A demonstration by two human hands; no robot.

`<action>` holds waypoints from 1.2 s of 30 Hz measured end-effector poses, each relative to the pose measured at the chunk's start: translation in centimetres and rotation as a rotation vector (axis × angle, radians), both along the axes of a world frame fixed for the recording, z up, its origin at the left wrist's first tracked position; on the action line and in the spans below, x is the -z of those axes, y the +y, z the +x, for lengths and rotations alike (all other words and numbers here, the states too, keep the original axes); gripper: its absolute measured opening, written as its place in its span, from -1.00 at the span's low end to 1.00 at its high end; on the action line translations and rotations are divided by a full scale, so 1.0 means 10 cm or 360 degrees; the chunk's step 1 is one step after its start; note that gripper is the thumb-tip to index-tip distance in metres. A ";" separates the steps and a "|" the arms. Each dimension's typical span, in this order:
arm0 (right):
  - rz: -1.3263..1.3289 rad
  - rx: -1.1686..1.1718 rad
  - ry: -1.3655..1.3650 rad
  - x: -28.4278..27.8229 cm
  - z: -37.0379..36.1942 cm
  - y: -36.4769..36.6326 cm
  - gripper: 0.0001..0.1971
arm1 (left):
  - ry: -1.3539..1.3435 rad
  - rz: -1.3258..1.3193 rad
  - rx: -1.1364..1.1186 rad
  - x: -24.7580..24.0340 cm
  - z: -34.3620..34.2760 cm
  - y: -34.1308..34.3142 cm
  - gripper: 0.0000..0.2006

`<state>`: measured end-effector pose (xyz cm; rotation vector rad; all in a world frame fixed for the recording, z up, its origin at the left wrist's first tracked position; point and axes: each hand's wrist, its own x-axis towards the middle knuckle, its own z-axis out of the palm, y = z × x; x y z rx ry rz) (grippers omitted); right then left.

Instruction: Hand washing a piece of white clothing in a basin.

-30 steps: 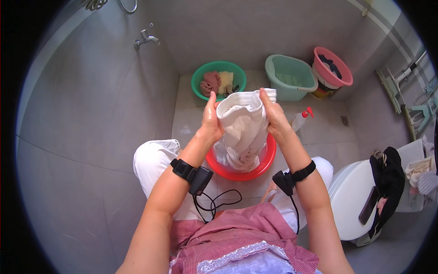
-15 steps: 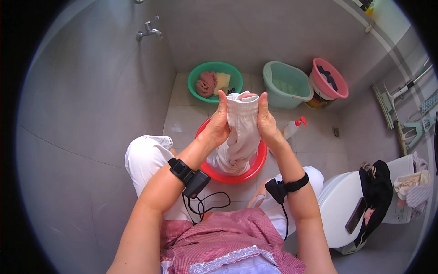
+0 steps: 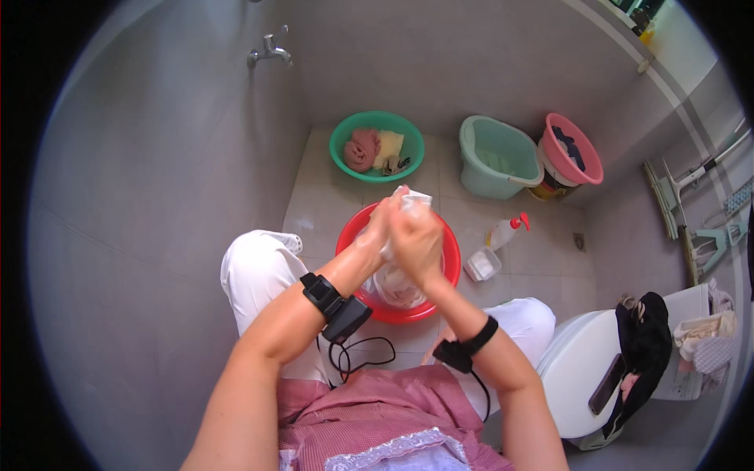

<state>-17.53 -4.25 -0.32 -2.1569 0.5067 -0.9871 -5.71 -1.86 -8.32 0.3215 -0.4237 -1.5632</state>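
Observation:
Above the red basin [image 3: 452,263] my two hands are pressed together around a wet white garment with a gathered elastic band [image 3: 398,289]. My left hand [image 3: 378,226] is closed on its upper part. Beside and partly over it, my right hand [image 3: 419,239] also grips the cloth, its fingers slightly smeared by motion. A bit of the white band sticks out above the hands. The lower part of the garment hangs into the basin, where the hands and forearms hide some of it.
A green basin [image 3: 338,161] with folded cloths stands at the far wall, near a pale green tub [image 3: 491,180] and a pink basin [image 3: 593,161]. A pump bottle [image 3: 500,234] and a small white container [image 3: 482,264] sit right of the red basin. A toilet [image 3: 572,377] is at the right.
My hands have come together from the two sides of the garment's band and now bunch it between them, lower over the basin. The small white container has come into view.

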 end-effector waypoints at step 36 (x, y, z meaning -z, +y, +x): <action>0.0108 0.0305 0.0056 0.21 -0.05 0.28 -0.78 | -0.0359 0.0979 -0.0544 0.00 -0.03 0.08 -0.59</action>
